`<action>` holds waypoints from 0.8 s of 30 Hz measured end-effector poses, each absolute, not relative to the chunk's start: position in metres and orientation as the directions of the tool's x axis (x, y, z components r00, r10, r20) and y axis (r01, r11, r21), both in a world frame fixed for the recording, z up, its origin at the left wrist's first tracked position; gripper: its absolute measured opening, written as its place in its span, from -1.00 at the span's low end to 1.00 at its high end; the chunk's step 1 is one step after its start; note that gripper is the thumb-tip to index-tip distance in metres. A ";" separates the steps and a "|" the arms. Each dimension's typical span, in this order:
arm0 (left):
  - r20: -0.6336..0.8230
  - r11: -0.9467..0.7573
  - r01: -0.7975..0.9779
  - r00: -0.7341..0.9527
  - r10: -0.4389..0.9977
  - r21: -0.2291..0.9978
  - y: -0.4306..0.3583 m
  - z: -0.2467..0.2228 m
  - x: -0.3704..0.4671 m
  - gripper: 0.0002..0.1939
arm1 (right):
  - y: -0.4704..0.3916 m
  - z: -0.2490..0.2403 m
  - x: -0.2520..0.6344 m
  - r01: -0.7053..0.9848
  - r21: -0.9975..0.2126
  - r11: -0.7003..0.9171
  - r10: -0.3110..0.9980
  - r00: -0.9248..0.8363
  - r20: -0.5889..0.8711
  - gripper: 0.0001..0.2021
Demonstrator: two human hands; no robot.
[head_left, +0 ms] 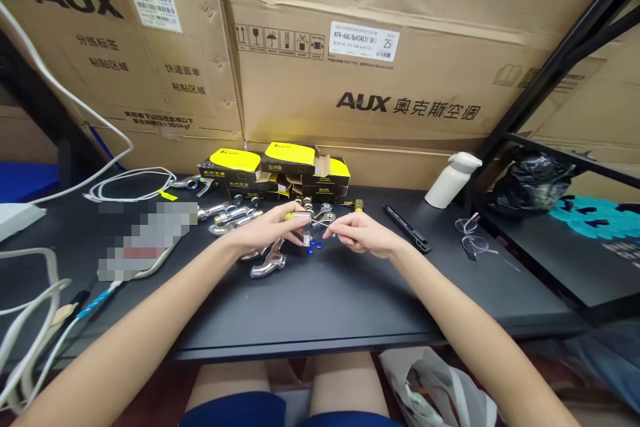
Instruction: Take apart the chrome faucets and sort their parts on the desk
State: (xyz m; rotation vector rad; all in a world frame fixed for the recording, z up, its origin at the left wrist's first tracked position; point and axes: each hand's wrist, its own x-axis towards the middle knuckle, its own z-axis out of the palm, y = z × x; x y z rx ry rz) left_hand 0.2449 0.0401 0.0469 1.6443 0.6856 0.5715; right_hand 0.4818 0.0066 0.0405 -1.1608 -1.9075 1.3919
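My left hand (267, 227) is closed around a small chrome tap fitting (301, 217) with a yellow end, held just above the black table. Close to its right side, my right hand (367, 235) is closed in a pinch with the index finger and thumb near a thin silver piece (323, 221); what the fingertips hold is too small to tell. Under the hands lie several small blue caps (314, 247). Curved chrome pipe fittings (269, 267) rest beside and partly behind my left hand. Another fitting with a brass-coloured part (358, 205) lies behind my right hand.
Black and yellow boxes (287, 159) are stacked at the back, before large cardboard (425, 80). To the right are a black cutter-like tool (406, 228), a white bottle (451, 180) and thin wires (473, 237). A blurred-out object (150, 240) and white cables (125, 183) lie left.
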 end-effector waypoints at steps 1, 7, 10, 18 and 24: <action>-0.007 -0.125 0.137 0.701 0.713 0.983 0.040 0.047 0.245 -0.69 | 0.007 0.040 0.482 0.348 -0.924 0.157 0.866 -0.499 -0.041 -0.59; -0.049 -0.025 0.117 0.590 0.806 0.993 0.044 0.043 0.246 -0.70 | -0.001 0.035 0.476 0.623 -0.380 0.683 0.729 -0.558 0.395 -0.61; -0.077 0.044 0.070 0.571 0.818 0.997 0.045 0.042 0.248 -0.73 | -0.005 0.034 0.473 0.684 -0.236 0.690 0.699 -0.545 0.464 -0.64; -0.125 0.195 -0.050 0.608 0.784 0.980 0.047 0.042 0.247 -0.79 | -0.006 0.028 0.471 0.687 -0.195 0.700 0.664 -0.526 0.531 -0.68; -0.127 0.228 -0.094 0.602 0.789 0.969 0.050 0.038 0.246 -0.81 | -0.010 0.030 0.466 0.698 -0.257 0.668 0.702 -0.477 0.529 -0.71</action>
